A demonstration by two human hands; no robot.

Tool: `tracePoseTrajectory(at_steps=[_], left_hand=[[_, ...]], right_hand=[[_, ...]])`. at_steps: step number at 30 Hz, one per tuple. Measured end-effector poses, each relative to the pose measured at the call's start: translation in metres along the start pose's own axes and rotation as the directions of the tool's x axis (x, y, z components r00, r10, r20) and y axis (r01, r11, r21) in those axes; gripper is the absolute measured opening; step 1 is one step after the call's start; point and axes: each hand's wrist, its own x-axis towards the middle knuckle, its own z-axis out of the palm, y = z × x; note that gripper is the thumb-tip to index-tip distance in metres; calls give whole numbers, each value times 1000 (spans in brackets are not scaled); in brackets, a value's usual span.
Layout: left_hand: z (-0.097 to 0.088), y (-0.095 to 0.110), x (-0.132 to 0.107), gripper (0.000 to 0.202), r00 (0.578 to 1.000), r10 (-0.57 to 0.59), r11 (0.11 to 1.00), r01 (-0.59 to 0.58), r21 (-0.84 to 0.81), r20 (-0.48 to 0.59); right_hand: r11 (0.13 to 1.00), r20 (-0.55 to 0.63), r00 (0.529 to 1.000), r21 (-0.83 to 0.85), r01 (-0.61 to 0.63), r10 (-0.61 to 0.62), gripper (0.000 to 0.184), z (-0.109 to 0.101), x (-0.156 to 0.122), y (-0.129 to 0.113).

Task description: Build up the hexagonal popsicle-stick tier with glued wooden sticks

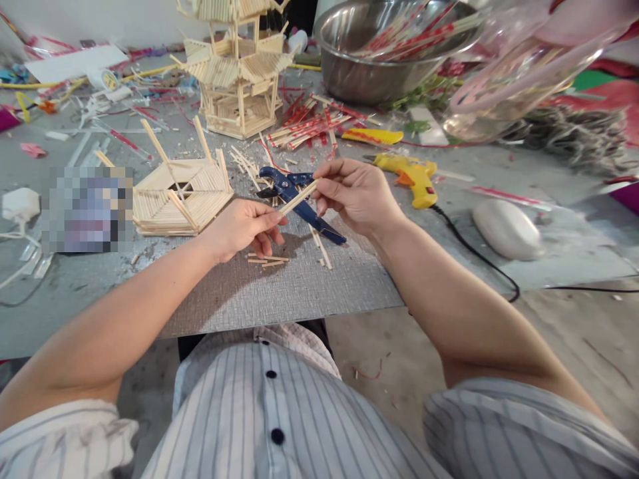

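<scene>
Both hands pinch one thin wooden stick [298,198] above the grey table [279,293]. My left hand [244,227] grips its lower end with closed fingers. My right hand [352,194] grips its upper end between thumb and fingertips. Blue cutting pliers [294,199] lie on the table just behind and under the stick. A few short cut stick pieces [268,259] rest below my left hand. A flat hexagonal roof piece made of sticks [182,196] sits left of my left hand.
A tall stick pagoda model [237,66] stands at the back. A yellow glue gun [412,178] with a black cord lies to the right, beside a white oval object [506,229]. A steel bowl [384,46] holds red-tipped sticks. Loose sticks [304,126] and scraps litter the back.
</scene>
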Motion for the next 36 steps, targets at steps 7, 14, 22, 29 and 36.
tracePoseTrajectory(at_steps=[7, 14, 22, 29, 36], left_hand=[[1, 3, -2, 16, 1000, -23, 999, 23, -22, -3], [2, 2, -1, 17, 1000, -23, 1000, 23, -6, -16], [2, 3, -3, 19, 1000, -16, 1000, 16, -2, -8], [2, 3, -2, 18, 1000, -21, 1000, 21, 16, -20], [-5, 4, -2, 29, 996, -51, 991, 59, -122, 67]], right_hand=[[1000, -22, 1000, 4, 15, -15, 21, 2, 0, 1], [1000, -22, 1000, 1, 3, -2, 24, 2, 0, 1], [1000, -22, 1000, 3, 0, 0, 22, 3, 0, -1], [1000, -20, 1000, -24, -2, 2, 19, 1, 0, 1], [998, 13, 999, -40, 39, -39, 21, -1, 0, 0]])
